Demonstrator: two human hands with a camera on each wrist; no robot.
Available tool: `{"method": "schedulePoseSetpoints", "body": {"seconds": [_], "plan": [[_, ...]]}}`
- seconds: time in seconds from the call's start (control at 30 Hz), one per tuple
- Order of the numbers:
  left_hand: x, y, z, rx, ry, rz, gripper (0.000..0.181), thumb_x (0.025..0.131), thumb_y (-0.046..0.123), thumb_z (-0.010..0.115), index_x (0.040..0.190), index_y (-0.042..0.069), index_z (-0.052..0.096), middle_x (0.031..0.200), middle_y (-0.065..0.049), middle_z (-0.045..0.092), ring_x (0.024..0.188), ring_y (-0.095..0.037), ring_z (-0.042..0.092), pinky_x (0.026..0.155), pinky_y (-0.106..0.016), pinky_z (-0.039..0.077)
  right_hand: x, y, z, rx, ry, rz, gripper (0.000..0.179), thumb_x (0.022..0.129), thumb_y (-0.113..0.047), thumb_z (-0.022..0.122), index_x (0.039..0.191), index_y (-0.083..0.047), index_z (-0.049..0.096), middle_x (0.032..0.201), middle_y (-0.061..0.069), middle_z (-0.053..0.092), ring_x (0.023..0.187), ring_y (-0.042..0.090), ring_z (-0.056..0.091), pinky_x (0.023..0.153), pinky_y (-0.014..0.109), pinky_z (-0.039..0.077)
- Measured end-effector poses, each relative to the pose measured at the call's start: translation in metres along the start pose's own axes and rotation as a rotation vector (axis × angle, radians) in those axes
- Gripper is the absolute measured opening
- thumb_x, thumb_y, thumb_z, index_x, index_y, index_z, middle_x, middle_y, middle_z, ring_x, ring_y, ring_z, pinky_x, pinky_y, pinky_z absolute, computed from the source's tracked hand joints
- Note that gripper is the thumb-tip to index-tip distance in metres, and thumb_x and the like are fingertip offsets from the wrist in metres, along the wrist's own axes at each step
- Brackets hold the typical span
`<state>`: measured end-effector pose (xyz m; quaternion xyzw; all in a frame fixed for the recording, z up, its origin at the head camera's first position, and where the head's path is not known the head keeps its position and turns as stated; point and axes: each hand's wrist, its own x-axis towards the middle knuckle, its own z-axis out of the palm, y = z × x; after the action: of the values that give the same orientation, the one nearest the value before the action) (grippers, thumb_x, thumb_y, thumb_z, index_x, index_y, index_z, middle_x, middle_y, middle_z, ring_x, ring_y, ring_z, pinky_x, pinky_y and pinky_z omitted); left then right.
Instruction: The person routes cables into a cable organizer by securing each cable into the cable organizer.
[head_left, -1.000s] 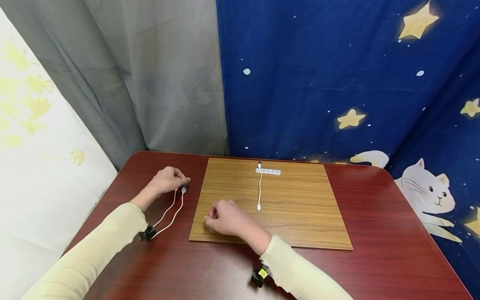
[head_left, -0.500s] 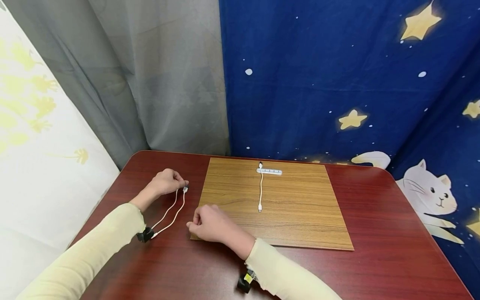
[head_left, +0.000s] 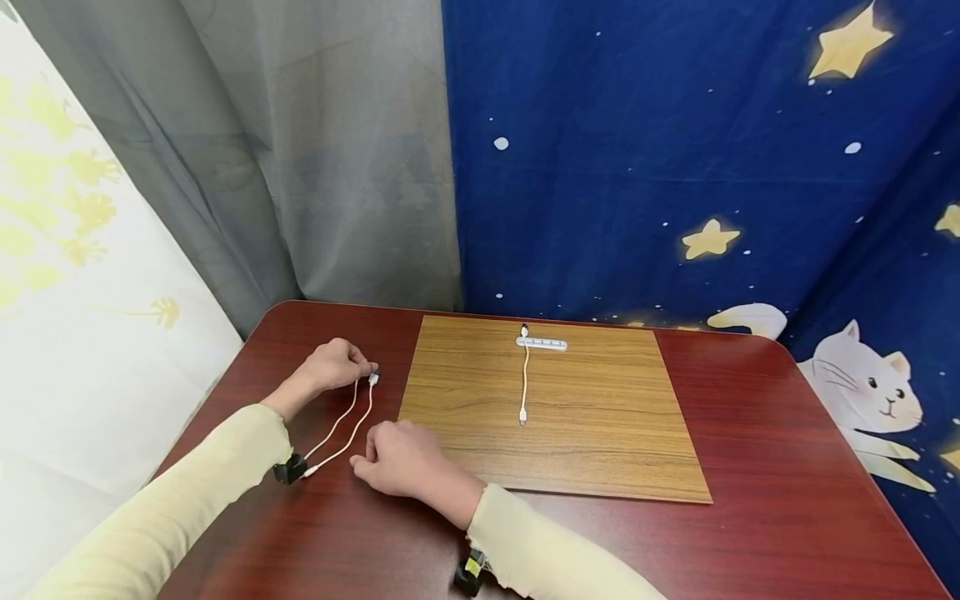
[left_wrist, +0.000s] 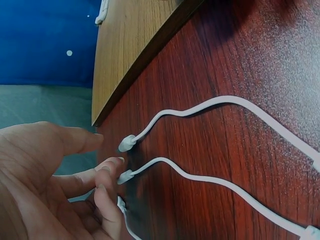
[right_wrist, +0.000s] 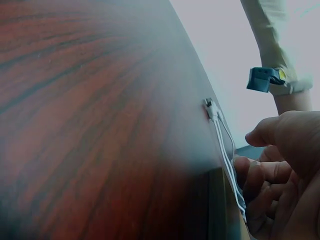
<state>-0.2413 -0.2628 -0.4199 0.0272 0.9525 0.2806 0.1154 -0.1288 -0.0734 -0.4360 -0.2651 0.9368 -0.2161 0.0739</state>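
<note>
At the table's left, my left hand (head_left: pixel 330 364) hovers by the far connectors of two short white charging cables. In the left wrist view its thumb stands apart from its loosely bent fingers, and the fingertips are close to the connectors of the first cable (left_wrist: pixel 170 112) and the second cable (left_wrist: pixel 195 177); contact is hard to tell. Part of a third white cable (left_wrist: pixel 129 227) shows beside the fingers. My right hand (head_left: pixel 405 458), its fingers loosely curled around nothing, is over the wooden board's near left corner, right of the cables' near ends.
A wood-grain board (head_left: pixel 600 450) lies on the red-brown table (head_left: pixel 765 467). Near its far edge is a white slotted cable clip (head_left: pixel 551 344). Another white cable (head_left: pixel 525 383) runs from the clip's left end toward me. Curtains (head_left: pixel 360 167) hang behind the table.
My right hand has moved left and slightly nearer to me, from over the board to its left corner by the cables. The left hand has stayed nearly in place.
</note>
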Motion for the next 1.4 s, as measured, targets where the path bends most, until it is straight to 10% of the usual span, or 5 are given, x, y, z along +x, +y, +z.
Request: {"method": "schedulePoseSetpoints", "body": {"seconds": [1.4], "plan": [[0.001, 0.001, 0.003, 0.112, 0.018, 0.007, 0.040, 0.093, 0.038, 0.072, 0.065, 0.011, 0.067, 0.053, 0.003, 0.047, 0.053, -0.016, 0.044, 0.051, -0.032, 0.032, 0.038, -0.057, 0.048, -0.276, -0.041, 0.075, 0.053, 0.085, -0.073, 0.061, 0.059, -0.027, 0.059, 0.065, -0.003, 0.057, 0.061, 0.016, 0.058, 0.051, 0.037, 0.043]]}}
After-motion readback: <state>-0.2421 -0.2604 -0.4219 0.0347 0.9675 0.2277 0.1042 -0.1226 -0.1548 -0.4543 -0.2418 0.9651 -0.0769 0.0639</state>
